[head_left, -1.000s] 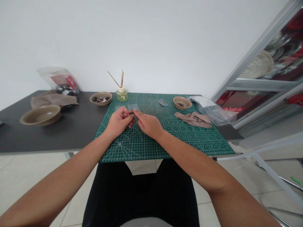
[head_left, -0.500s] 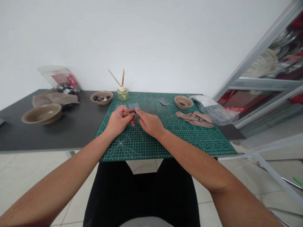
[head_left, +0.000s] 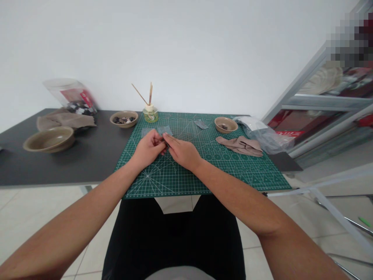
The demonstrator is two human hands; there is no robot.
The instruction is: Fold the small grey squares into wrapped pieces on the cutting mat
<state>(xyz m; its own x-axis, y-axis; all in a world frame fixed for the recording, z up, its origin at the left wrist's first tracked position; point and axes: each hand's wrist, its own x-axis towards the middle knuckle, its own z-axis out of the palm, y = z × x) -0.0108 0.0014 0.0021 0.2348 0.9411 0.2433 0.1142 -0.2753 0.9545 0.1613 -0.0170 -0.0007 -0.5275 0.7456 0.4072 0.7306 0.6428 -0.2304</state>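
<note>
Forearms stretched forward, left hand (head_left: 148,147) and right hand (head_left: 183,152) meeting, each grip pinching grey patch (head_left: 164,130)

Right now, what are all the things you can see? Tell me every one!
table: 1, dark grey, against the white wall
cutting mat: 1, green, on the table's near edge
held patch: 1, grey, at the fingertips over the mat
loose patch: 1, grey, farther back on the mat
diffuser bottle: 1, yellowish with sticks, mat's far edge
big bowl: 1, tan, table's left
small bowls: 2, tan, one left of the bottle, one on the mat's right
cloths: 2, beige, one on the mat, one far left
plastic bag: 1, clear, right of the mat
jar: 1, clear with red label, far left, tilted
shelf: 1, metal, right side
left hand: 1, bare, pinching the held patch
right hand: 1, bare, fingertips at the held patch, grip unclear
</note>
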